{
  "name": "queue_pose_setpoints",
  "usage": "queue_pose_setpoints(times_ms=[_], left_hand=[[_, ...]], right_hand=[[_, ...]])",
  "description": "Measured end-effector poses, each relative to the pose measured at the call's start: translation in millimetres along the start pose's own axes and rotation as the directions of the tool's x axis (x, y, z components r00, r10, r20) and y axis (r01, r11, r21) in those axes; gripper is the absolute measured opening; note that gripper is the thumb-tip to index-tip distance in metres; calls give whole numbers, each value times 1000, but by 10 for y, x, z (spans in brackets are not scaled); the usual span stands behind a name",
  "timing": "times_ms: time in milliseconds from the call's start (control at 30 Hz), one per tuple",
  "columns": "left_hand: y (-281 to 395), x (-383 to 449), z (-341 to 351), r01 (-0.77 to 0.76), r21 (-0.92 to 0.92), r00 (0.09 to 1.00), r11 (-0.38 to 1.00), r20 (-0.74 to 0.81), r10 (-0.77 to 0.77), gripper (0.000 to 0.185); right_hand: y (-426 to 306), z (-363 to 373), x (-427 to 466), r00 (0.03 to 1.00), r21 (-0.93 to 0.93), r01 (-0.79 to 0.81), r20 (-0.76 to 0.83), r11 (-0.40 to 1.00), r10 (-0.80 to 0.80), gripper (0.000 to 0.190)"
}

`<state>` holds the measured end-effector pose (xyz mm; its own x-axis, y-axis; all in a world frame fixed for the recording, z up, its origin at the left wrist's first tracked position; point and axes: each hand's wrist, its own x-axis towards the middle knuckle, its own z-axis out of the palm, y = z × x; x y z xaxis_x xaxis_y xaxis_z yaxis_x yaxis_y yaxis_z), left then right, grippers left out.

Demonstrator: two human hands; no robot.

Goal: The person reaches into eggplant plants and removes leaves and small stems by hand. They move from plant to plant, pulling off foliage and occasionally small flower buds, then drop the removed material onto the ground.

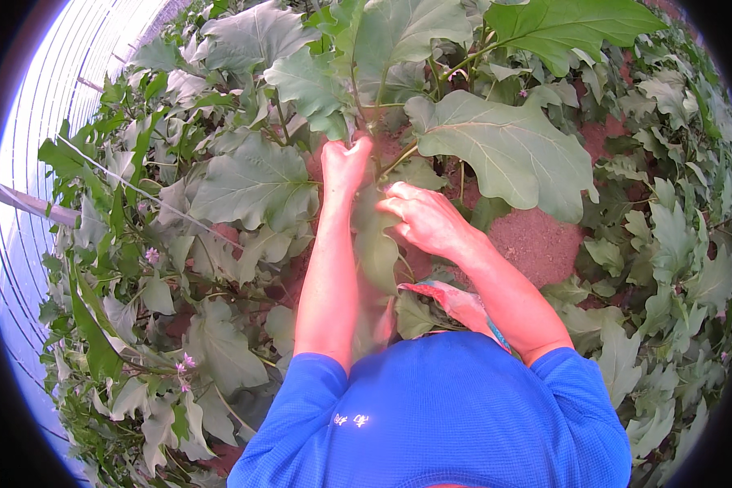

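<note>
My left hand (346,160) is closed in a fist just left of the upright stem of an eggplant plant (376,143). A narrow greyish thing (350,125) shows above its thumb, too small and blurred to name. Lower and to the right, my right hand (424,215) has its fingers bent beside the same stem, and what lies between the fingertips is hidden. A long eggplant leaf (377,253) hangs below, between my forearms. One broad lobed leaf (506,143) spreads above and to the right of my right hand.
Dense eggplant foliage (232,341) with purple flowers (186,361) surrounds me. Reddish soil (534,244) shows at the right. A pale cord (149,192) slants across the left plants near a beam (33,206) and translucent greenhouse wall (18,317). Red patterned cloth (451,302) lies against my chest.
</note>
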<state>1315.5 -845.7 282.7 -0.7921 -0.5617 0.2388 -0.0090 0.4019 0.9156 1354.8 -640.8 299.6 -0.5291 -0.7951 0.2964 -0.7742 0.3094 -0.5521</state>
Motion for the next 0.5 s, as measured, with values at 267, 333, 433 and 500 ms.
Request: queue_pose_setpoints(times_ms=[267, 333, 433, 500], left_hand=[[278, -61, -120, -170, -3, 953, 985, -255, 164, 30], [427, -287, -322, -111, -534, 985, 838, -170, 22, 27], [444, -992, -668, 4, -718, 989, 696, 107, 104, 31], [246, -1624, -659, 53, -289, 842, 956, 527, 113, 35]], right_hand=[[28, -123, -17, 1000, 12, 6, 11, 1000, -6, 42], [130, -148, -23, 999, 32, 54, -2, 998, -54, 43], [402, -198, -26, 986, 13, 158, -60, 987, -157, 45], [620, -259, -1, 999, 419, 11, 31, 908, -26, 37]])
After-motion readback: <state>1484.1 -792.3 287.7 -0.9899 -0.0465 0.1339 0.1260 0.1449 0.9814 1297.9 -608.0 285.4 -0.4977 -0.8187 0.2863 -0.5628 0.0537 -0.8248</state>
